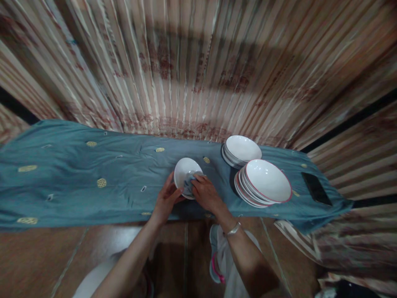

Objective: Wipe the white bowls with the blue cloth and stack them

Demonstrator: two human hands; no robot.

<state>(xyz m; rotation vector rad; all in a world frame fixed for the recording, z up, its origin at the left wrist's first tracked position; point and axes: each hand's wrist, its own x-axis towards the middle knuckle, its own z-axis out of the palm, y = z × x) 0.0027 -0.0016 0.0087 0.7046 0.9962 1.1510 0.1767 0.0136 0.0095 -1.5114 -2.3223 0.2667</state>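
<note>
Two hands meet over one white bowl (183, 171) at the middle of the near edge of a teal cloth-covered table (77, 182): left hand (166, 198) grasps its rim, right hand (205, 191) presses a small cloth (190, 182) inside it. Toward the table's right end stand a red-rimmed bowl stack (263, 184) and a plain plate stack (240, 151), well apart from a dark phone (316, 189).

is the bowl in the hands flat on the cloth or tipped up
Tipped up: the bowl leans with its white inside facing the camera, left hand on its rim, right hand pressing a rag inside.
</note>
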